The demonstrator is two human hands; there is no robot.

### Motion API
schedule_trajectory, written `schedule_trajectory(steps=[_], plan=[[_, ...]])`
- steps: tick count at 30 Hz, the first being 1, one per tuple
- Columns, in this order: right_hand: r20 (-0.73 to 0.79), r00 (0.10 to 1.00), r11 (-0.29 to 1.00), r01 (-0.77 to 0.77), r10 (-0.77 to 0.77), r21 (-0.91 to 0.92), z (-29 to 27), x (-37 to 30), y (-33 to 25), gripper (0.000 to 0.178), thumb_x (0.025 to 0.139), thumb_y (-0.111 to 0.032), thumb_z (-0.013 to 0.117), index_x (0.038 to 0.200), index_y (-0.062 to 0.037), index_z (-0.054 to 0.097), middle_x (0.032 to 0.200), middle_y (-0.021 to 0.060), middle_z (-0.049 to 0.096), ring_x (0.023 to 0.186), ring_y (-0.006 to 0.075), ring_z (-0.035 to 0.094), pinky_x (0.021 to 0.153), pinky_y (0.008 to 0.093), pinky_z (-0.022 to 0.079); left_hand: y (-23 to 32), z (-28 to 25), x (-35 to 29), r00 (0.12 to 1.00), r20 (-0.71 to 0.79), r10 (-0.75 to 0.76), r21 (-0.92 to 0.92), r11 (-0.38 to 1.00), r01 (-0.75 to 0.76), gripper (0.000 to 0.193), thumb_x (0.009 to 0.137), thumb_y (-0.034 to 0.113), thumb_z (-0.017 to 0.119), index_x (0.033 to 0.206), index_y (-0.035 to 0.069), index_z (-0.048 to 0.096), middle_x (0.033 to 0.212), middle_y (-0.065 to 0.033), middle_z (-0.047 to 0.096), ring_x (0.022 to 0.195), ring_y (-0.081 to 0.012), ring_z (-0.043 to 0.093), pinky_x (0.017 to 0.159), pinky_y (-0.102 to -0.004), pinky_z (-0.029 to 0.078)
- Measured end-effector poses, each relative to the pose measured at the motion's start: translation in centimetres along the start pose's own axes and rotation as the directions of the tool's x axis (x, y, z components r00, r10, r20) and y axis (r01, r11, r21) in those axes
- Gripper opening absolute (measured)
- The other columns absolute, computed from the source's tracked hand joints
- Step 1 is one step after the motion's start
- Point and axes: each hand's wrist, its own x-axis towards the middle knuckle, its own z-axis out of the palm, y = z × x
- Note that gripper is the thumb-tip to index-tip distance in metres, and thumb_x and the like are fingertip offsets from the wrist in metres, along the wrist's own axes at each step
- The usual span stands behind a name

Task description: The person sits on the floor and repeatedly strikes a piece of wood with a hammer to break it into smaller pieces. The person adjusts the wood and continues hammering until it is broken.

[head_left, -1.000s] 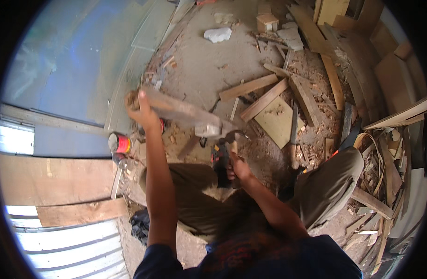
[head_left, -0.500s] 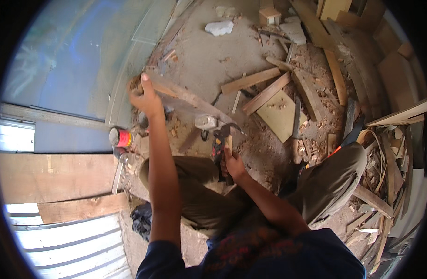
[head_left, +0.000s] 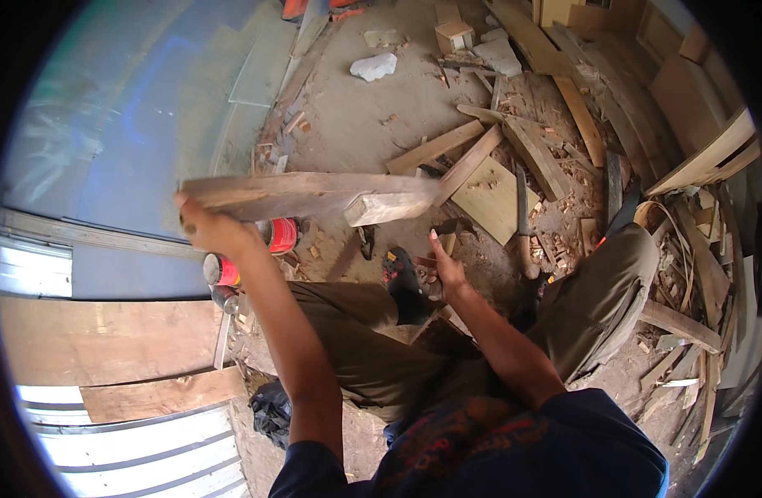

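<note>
A dirt floor littered with offcuts fills the frame. Your left hand clamps the end of a weathered plank at centre left, a short block fixed near its far end. Your right hand, fingers loose, hovers over a hammer at centre. Keep the plank level and gripped firmly; clear your shoe.

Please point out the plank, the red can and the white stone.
Plank point(head_left: 298, 192): head view, middle of its flat face.
Red can point(head_left: 283, 234): head view, red side wall.
White stone point(head_left: 372, 66): head view, centre of its top.
</note>
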Motion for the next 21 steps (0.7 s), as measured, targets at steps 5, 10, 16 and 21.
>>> schedule_trajectory(steps=[5,10,16,21], plan=[[0.151,0.972,0.946,0.129,-0.18,0.296,4.1,-3.3,-2.8,0.092,0.085,-0.085,0.049,0.121,-0.0004,0.043,0.124,0.0237,0.063,0.053,0.0087,0.033,0.046,0.0239,0.037,2.1,-1.6,-2.0,0.997,-0.008,-0.081,-0.21,0.975,0.078,0.093,0.094,0.071,0.043,0.155,0.004,0.023,0.154,-0.0203,0.032,0.144,-0.0384,0.033,0.118,-0.0538,0.032],[-0.013,0.957,0.796,0.249,-0.29,0.552,4.5,-8.2,-7.2,0.073,0.09,-0.07,0.06,0.111,-0.0021,0.046,0.086,0.0062,0.051,0.056,0.0094,0.041,0.047,0.0271,0.038,-1.5,-3.8,-6.1,0.958,0.008,-0.287,-0.402,0.876,0.266,0.091,0.091,0.072,0.046,0.155,0.009,0.03,0.156,-0.0154,0.034,0.143,-0.0364,0.035,0.117,-0.0536,0.032],[-0.189,0.927,0.815,0.374,-0.323,0.442,-0.4,-6.5,-10.0,0.051,0.083,-0.048,0.079,0.095,-0.0055,0.054,0.075,0.0023,0.045,0.057,0.0124,0.044,0.048,0.0283,0.038,-7.0,-3.6,-11.9,0.913,0.021,-0.407,-0.343,0.855,0.389,0.099,0.086,0.077,0.053,0.153,0.007,0.032,0.157,-0.017,0.033,0.143,-0.0333,0.034,0.117,-0.0533,0.032],[-0.325,0.899,0.751,0.427,-0.293,0.504,-5.5,-1.9,-9.6,0.047,0.081,-0.041,0.081,0.095,-0.0031,0.057,0.071,0.0026,0.045,0.056,0.0145,0.045,0.047,0.0289,0.038,-11.1,-6.4,-18.1,0.505,0.149,-0.85,0.114,0.522,0.845,0.122,0.08,0.09,0.047,0.154,-0.005,0.025,0.157,-0.0275,0.032,0.146,-0.0369,0.034,0.116,-0.0527,0.034]])
